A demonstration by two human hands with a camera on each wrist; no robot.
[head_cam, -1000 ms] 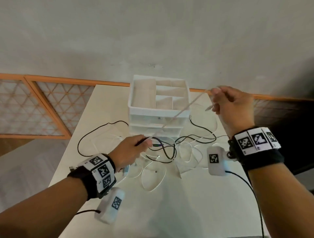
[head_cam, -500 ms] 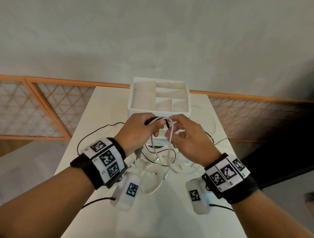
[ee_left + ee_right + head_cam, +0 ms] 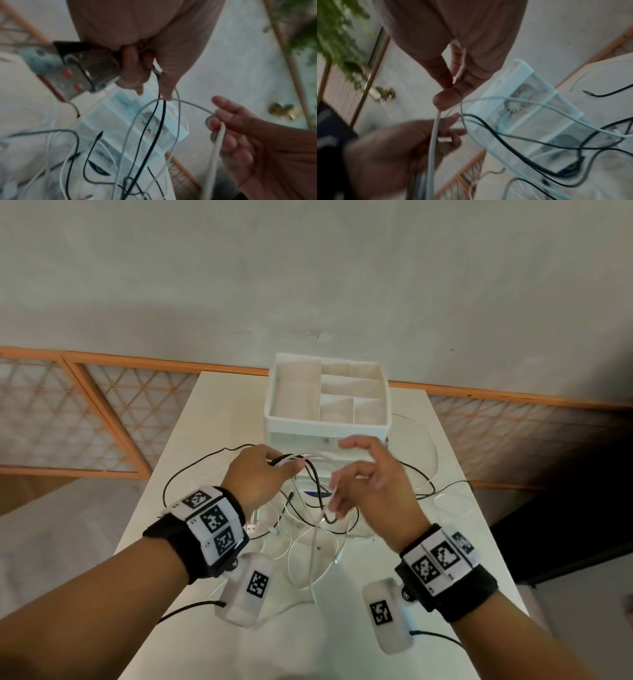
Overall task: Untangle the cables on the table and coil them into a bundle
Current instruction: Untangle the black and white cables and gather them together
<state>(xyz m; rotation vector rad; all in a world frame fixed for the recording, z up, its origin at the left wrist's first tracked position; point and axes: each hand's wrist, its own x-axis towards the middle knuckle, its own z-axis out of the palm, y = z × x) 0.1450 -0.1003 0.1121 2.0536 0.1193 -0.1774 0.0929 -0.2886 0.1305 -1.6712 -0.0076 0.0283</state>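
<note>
A tangle of black and white cables [image 3: 310, 530] lies on the white table [image 3: 219, 419] in front of me. My left hand [image 3: 289, 465] is raised above it, fingers curled round a black and a white cable [image 3: 158, 81] that hang down in loops. To its right, my right hand [image 3: 337, 498] pinches the white cable [image 3: 435, 135] between thumb and fingertips while its index finger points up. The white cable arcs between the two hands [image 3: 188, 103]. In the right wrist view the left hand [image 3: 393, 148] sits blurred at the lower left.
A white compartmented drawer organiser [image 3: 327, 426] stands just behind the hands. A long black cable [image 3: 191, 470] loops out over the left of the table, and thin strands [image 3: 442, 491] trail to the right. An orange lattice railing [image 3: 102, 405] runs behind the table.
One second ago my right hand was stretched up and right, pulling the white cable taut. It swung back to meet the left hand, and now sits a little apart from it, still pinching the cable.
</note>
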